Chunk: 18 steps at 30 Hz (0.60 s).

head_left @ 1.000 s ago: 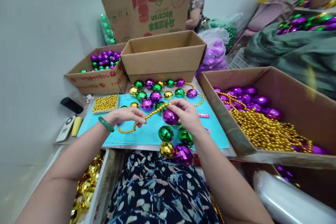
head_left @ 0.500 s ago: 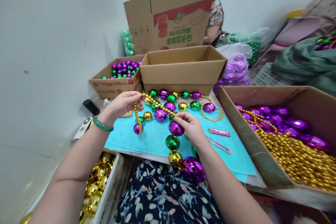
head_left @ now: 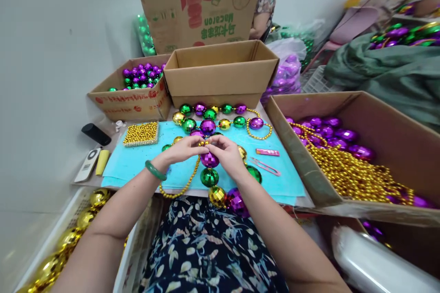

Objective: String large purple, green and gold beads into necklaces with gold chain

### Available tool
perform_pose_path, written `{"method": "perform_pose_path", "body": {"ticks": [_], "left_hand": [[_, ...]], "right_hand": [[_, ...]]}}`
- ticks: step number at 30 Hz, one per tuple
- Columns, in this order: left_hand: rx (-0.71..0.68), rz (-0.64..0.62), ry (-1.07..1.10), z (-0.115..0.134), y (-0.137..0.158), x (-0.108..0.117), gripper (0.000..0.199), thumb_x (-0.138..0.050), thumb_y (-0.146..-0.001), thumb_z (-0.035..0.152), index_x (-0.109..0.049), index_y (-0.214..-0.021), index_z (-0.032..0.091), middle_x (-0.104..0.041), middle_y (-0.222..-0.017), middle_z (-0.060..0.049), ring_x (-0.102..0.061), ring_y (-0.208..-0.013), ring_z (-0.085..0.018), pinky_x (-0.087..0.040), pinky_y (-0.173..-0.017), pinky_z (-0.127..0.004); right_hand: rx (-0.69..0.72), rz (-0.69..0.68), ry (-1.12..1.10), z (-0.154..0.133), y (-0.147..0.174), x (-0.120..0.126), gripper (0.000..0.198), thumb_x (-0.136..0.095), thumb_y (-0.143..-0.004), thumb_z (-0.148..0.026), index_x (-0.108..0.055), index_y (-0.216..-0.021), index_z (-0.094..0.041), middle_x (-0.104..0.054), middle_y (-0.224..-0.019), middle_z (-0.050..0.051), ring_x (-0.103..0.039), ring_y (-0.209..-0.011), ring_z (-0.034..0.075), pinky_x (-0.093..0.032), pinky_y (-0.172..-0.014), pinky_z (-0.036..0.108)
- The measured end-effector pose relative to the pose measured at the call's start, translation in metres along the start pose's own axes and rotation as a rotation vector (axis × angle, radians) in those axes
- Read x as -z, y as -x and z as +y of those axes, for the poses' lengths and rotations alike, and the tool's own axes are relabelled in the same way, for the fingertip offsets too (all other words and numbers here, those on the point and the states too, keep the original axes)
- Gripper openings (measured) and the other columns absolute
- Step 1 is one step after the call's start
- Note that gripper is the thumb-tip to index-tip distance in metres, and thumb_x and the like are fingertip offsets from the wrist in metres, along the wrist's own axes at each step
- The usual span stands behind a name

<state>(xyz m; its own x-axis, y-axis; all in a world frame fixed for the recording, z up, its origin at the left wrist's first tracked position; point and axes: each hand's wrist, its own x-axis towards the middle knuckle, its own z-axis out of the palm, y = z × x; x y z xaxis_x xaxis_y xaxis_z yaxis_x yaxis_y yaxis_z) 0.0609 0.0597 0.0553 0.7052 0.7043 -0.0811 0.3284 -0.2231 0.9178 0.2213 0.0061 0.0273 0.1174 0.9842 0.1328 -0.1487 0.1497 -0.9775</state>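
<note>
Pale walls stand behind the tabletop [head_left: 264, 113], where I see a blue sheet [head_left: 134, 162] spread out and an open carton [head_left: 220, 78] at the far edge. Through my head view, the left hand [head_left: 185, 149] and the right hand [head_left: 225, 153] meet over the middle of the sheet, fingertips pinched together on a gold bead strand [head_left: 188, 186]. From that grip the strand hangs in a loop toward the near edge, below the left hand. Just under the fingertips I see a purple bead [head_left: 209, 159], then a green bead [head_left: 209, 177] and a gold bead [head_left: 217, 196] running toward the lap. Fingers cover the meeting point, so I cannot tell whether strand and purple bead are joined. Small gold beads [head_left: 140, 132] lie in a tray near the left wrist; a pink strip [head_left: 267, 152] lies to the right.
</note>
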Motion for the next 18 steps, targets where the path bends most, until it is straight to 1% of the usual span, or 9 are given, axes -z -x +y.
{"method": "perform_pose_path", "body": {"ticks": [2, 5, 7, 9, 11, 13, 16, 18], "left_hand": [[-0.005, 0.051, 0.106, -0.002, -0.006, -0.007, 0.024, -0.064, -0.077, 0.036, -0.058, -0.082, 0.014, -0.059, -0.079, -0.002, -0.053, -0.074, -0.012, -0.044, -0.072, -0.028], [0.020, 0.032, 0.167, -0.001, -0.009, -0.012, 0.020, -0.062, -0.078, 0.033, -0.056, -0.076, 0.014, -0.057, -0.071, 0.000, -0.052, -0.067, -0.011, -0.043, -0.068, -0.027], [0.033, 0.012, 0.180, 0.001, -0.009, -0.014, 0.018, -0.060, -0.079, 0.031, -0.056, -0.077, 0.014, -0.057, -0.069, 0.000, -0.053, -0.065, -0.010, -0.043, -0.067, -0.027], [0.061, 0.017, 0.188, 0.004, -0.009, -0.015, 0.017, -0.060, -0.079, 0.031, -0.058, -0.084, 0.014, -0.056, -0.067, 0.001, -0.053, -0.061, -0.010, -0.043, -0.063, -0.026], [0.099, 0.028, 0.146, 0.007, -0.009, -0.014, 0.023, -0.060, -0.079, 0.031, -0.059, -0.095, 0.014, -0.053, -0.064, 0.002, -0.050, -0.055, -0.010, -0.040, -0.056, -0.025], [0.100, 0.051, 0.039, 0.013, -0.008, -0.011, 0.028, -0.060, -0.079, 0.031, -0.060, -0.102, 0.014, -0.051, -0.061, 0.003, -0.046, -0.052, -0.009, -0.035, -0.052, -0.024], [0.031, 0.076, -0.100, 0.027, -0.005, 0.001, 0.030, -0.062, -0.078, 0.026, -0.062, -0.106, 0.015, -0.057, -0.072, -0.001, -0.044, -0.057, -0.009, -0.033, -0.054, -0.024], [0.024, 0.045, -0.110, 0.036, -0.003, 0.011, 0.034, -0.063, -0.076, 0.023, -0.062, -0.109, 0.015, -0.058, -0.076, -0.002, -0.043, -0.060, -0.009, -0.033, -0.055, -0.024]], "right_hand": [[-0.026, 0.058, -0.076, 0.003, 0.001, 0.002, 0.019, -0.074, -0.061, -0.031, -0.065, -0.074, -0.020, -0.064, -0.070, -0.001, -0.054, -0.063, 0.013, -0.044, -0.061, 0.027], [-0.086, 0.125, -0.192, 0.005, 0.002, 0.007, 0.020, -0.074, -0.060, -0.033, -0.067, -0.073, -0.021, -0.066, -0.073, -0.001, -0.056, -0.066, 0.014, -0.045, -0.064, 0.028], [-0.123, 0.158, -0.227, 0.006, 0.001, 0.011, 0.019, -0.074, -0.061, -0.036, -0.067, -0.070, -0.020, -0.065, -0.070, -0.001, -0.054, -0.064, 0.013, -0.044, -0.063, 0.028], [-0.139, 0.178, -0.236, 0.008, 0.001, 0.013, 0.020, -0.074, -0.061, -0.037, -0.067, -0.069, -0.020, -0.063, -0.066, -0.001, -0.052, -0.061, 0.012, -0.043, -0.062, 0.027], [-0.132, 0.187, -0.230, 0.011, 0.000, 0.015, 0.021, -0.073, -0.062, -0.038, -0.066, -0.069, -0.019, -0.061, -0.064, -0.002, -0.051, -0.061, 0.012, -0.043, -0.063, 0.027], [-0.119, 0.189, -0.213, 0.015, 0.000, 0.017, 0.022, -0.072, -0.063, -0.039, -0.064, -0.068, -0.019, -0.060, -0.064, -0.002, -0.052, -0.063, 0.013, -0.044, -0.065, 0.028], [-0.106, 0.190, -0.177, 0.022, 0.000, 0.017, 0.021, -0.071, -0.066, -0.039, -0.062, -0.067, -0.020, -0.059, -0.066, -0.002, -0.053, -0.066, 0.013, -0.044, -0.068, 0.028], [-0.089, 0.194, -0.150, 0.024, 0.000, 0.016, 0.019, -0.069, -0.067, -0.037, -0.061, -0.067, -0.020, -0.058, -0.066, -0.002, -0.052, -0.066, 0.013, -0.043, -0.068, 0.028]]}}
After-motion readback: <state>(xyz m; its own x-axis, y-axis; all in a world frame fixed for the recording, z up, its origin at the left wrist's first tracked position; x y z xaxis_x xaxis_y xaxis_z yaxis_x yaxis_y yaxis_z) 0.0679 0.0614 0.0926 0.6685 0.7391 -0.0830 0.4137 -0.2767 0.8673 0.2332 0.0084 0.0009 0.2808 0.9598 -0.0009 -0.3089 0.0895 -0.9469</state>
